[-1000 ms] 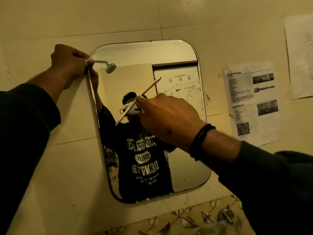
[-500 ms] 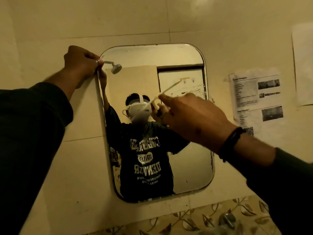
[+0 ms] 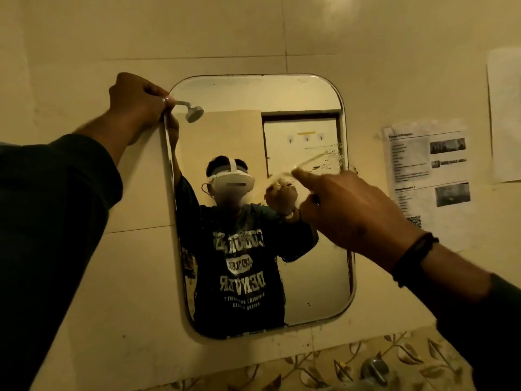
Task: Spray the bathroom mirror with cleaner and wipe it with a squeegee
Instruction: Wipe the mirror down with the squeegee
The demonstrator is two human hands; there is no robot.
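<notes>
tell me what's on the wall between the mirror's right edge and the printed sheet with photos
Nothing hangs there: the head view shows bare cream tile between the mirror and the printed sheet, partly hidden by the right hand.

both arms raised, left hand (image 3: 135, 100) clenched high, right hand (image 3: 352, 213) blurred, index finger extended

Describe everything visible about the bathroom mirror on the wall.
The mirror is a tall rectangular pane with rounded corners and a thin pale rim, mounted flat on a cream tiled wall. Its glass looks streaked, with dark speckled marks near the right edge and corroded patches along the lower left edge. The left hand grips its upper left edge. The right hand holds a thin, motion-blurred pale stick before the right side; contact cannot be told. It reflects the person, a shower head and a door.
</notes>
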